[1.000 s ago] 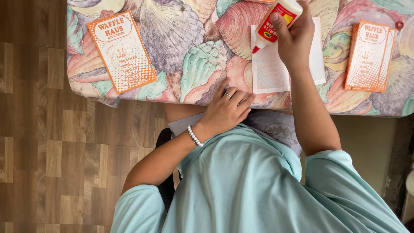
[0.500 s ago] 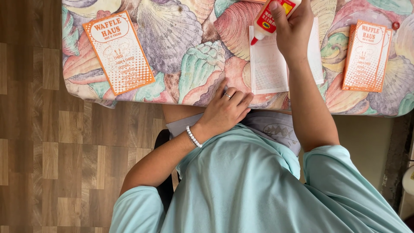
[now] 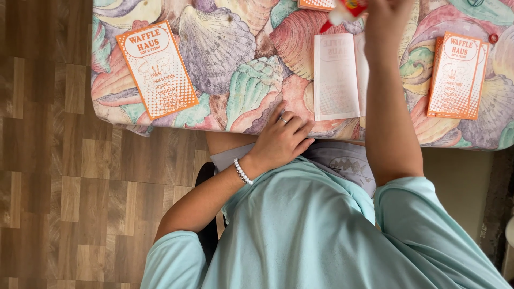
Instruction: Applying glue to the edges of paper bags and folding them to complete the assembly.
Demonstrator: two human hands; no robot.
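- While I watch from the head view, my right hand [image 3: 386, 21] is raised over the far edge of the table [image 3: 225, 48], fingers closed round a white glue bottle [image 3: 342, 9] with a red tip; the bottle is cut off by the top of the frame, so I cannot tell how full it is or whether the tip is open
- Just below the bottle, a white folded card [image 3: 336, 77] lies flat on the shell-patterned cloth, blank side up, faint print showing through; my right forearm crosses its right edge
- My left hand [image 3: 281, 140] rests on the near edge of the table, fingers loosely curled and pressed on the cloth, pinching nothing; a ring on one finger and a white bead bracelet [image 3: 242, 171] at the wrist
- One orange printed card [image 3: 157, 69] lies tilted near the left near corner, well apart from both hands
- Stacked orange cards [image 3: 456, 75] sit towards the right edge, beside my right arm but not touching it; another orange card [image 3: 317, 4] peeks in at the far edge, just left of the bottle
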